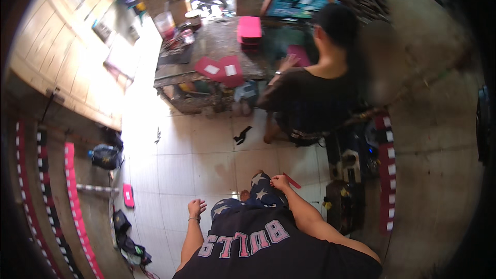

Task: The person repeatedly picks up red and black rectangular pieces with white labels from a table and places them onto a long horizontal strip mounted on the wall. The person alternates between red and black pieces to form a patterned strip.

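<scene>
My left hand (pixel 197 207), with a band at the wrist, hangs beside my left thigh. Its fingers are loosely bent and a little apart, and nothing shows in them. Over my right knee, my right hand (pixel 279 182) is closed. A narrow red strip (pixel 293 181) runs out beside it and appears to be in its grip, though the fingers partly hide where they meet. Ahead, a workbench (pixel 206 36) bears dark pink flat pieces (pixel 223 70) with white labels and a bright pink stack (pixel 249 30).
A seated person (pixel 320 77) works at the bench, one hand on a dark pink piece (pixel 298 56). Rows of pink, red and black pieces line the left (pixel 77 212) and right (pixel 386 175). A black scrap (pixel 242 136) and a pink piece (pixel 128 196) lie on the tiled floor (pixel 206 165).
</scene>
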Available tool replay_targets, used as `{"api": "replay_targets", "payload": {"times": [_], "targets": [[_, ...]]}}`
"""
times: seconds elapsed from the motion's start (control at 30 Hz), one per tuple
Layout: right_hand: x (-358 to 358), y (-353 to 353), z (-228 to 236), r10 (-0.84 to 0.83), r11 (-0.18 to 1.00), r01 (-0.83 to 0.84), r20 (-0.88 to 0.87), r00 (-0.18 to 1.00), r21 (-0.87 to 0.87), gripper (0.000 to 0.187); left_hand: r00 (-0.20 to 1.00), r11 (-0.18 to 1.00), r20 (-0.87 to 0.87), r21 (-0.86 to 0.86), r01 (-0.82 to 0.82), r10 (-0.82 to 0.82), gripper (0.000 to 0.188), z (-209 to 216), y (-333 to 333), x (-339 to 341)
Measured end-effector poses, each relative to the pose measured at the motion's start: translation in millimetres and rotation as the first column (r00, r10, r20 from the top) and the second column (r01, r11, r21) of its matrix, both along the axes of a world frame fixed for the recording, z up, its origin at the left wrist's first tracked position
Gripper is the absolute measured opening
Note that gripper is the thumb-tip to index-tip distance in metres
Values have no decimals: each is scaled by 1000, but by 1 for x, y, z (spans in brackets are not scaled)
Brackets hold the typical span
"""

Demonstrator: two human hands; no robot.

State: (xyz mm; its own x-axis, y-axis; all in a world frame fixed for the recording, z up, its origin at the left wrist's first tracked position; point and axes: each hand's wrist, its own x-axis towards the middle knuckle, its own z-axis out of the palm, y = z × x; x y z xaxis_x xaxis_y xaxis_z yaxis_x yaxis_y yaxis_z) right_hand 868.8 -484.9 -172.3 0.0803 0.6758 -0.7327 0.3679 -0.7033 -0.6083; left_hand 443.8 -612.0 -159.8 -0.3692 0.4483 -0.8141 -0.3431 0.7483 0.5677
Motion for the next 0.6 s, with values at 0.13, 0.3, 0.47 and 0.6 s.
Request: {"api": "replay_targets", "payload": {"times": [0.13,0.3,0.47,0.6], "targets": [[-55,79,-19,34,996,-42,-92,995,-85,11,997,997,44,21,-71,70,24,7,17,-5],[-117,222,-27,-333,928,243,-339,880,-281,14,984,978,33,-126,-168,173,24,9,51,-34],[-185,369,-51,-678,728,518,-585,446,-449,32,983,925,30,-345,-161,182,26,51,79,-73],[-215,466,-53,-736,635,637,-593,327,-437,51,984,919,-43,-351,-177,173,27,94,134,-107]]}}
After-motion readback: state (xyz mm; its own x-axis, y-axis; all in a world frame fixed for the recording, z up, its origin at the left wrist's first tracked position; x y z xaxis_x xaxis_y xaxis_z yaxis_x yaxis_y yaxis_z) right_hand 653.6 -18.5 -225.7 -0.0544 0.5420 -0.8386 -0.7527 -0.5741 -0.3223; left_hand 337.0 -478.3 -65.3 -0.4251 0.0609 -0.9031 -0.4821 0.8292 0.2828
